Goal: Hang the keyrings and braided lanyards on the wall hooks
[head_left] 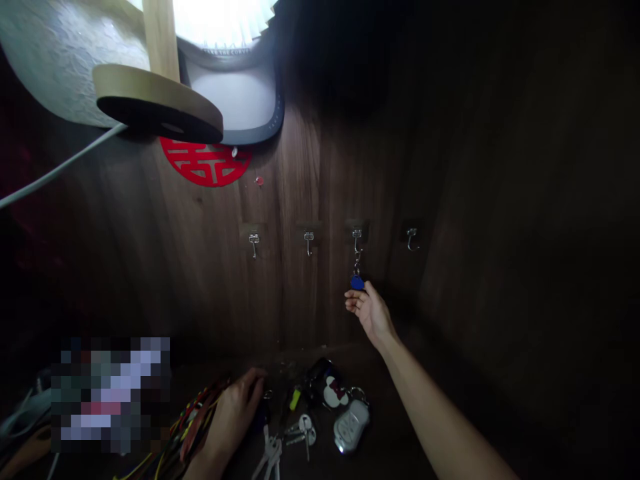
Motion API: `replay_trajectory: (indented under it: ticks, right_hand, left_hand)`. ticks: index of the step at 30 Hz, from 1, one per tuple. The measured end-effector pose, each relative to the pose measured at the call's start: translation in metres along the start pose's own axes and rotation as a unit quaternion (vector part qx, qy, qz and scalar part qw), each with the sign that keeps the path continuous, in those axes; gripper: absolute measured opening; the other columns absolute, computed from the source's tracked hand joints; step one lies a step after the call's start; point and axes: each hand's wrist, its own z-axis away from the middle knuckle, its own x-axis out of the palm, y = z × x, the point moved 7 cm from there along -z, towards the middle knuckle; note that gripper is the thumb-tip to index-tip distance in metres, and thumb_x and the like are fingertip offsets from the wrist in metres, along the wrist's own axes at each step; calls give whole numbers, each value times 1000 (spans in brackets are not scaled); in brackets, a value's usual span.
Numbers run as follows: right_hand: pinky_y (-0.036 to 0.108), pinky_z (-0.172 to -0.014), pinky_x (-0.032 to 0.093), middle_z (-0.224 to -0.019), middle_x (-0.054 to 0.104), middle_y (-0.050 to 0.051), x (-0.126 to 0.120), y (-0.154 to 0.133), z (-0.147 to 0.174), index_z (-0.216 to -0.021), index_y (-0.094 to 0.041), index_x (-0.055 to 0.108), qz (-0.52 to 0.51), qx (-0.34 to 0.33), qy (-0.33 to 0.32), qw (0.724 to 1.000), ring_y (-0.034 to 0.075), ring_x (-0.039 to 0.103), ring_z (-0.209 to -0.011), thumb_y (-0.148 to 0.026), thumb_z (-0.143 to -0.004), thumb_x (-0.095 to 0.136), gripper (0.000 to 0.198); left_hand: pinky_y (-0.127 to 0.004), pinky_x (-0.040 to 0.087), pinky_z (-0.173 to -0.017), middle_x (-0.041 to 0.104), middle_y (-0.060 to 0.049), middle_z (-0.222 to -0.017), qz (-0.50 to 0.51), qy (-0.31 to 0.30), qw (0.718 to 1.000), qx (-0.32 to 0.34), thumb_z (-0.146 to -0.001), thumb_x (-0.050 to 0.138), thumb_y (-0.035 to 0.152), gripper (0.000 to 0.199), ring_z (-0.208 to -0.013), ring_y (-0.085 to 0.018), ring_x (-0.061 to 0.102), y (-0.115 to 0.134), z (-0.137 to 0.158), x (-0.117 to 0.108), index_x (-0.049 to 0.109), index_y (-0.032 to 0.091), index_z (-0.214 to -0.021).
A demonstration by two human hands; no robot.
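A small blue key fob (357, 282) hangs by a short chain from the third metal hook (357, 239) on the wood panel. My right hand (369, 311) is at its lower edge, thumb and fingers closed about it. Down on the dark surface, my left hand (241, 400) lies with its fingers bent downward, their tips hidden. Close beside it are a dark blue tag (260, 420), a bunch of keys (271, 453) and more keys (303, 433). A grey remote (351, 425), a white cartoon-shaped charm (335, 392) and a yellow-green tag (295, 399) lie to its right.
Three other hooks are on the panel: one far left (254, 244), one beside it (309, 243) and one at right (412, 238). A lit lamp with a round wooden base (157, 100), a cap (235, 107) and a red paper cutout (210, 170) are above. Coloured cords (193, 427) lie left.
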Motion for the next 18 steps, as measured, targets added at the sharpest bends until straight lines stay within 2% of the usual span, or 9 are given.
replay_trajectory:
  ticks: [6, 11, 15, 18]
  right_hand:
    - [24, -51, 43, -63, 64, -1, -9, 7, 25, -83, -20, 59, 20, 5, 2, 1000, 12, 55, -52, -53, -66, 65, 38]
    - [23, -50, 41, -62, 63, -1, -16, 20, 55, -83, -19, 60, 73, 13, 6, 997, 11, 55, -51, -53, -66, 65, 38]
    - [22, -48, 40, -64, 61, 0, -12, 39, 83, -84, -18, 60, 155, -4, -24, 988, 11, 54, -51, -54, -71, 60, 38]
    - [24, -51, 42, -63, 60, 0, -6, 53, 103, -84, -19, 60, 253, -43, -63, 965, 13, 56, -54, -50, -78, 54, 32]
  left_hand:
    - [-23, 46, -71, 71, 2, -83, -10, 4, 1000, -1, -85, 39, 31, 23, -82, -18, 67, 7, 2, -4, 61, 27, -89]
    - [-23, 46, -74, 71, 1, -87, -19, 3, 1000, 8, -86, 38, 31, 24, -85, -17, 67, 7, 2, -4, 61, 27, -91]
    - [-25, 46, -76, 71, 1, -91, -22, -3, 1000, 8, -87, 37, 31, 26, -87, -18, 66, 3, 3, -2, 61, 26, -94]
    - [-26, 47, -76, 71, 0, -91, -15, -4, 1000, 9, -87, 36, 31, 27, -88, -18, 66, 1, 4, -2, 61, 26, -96]
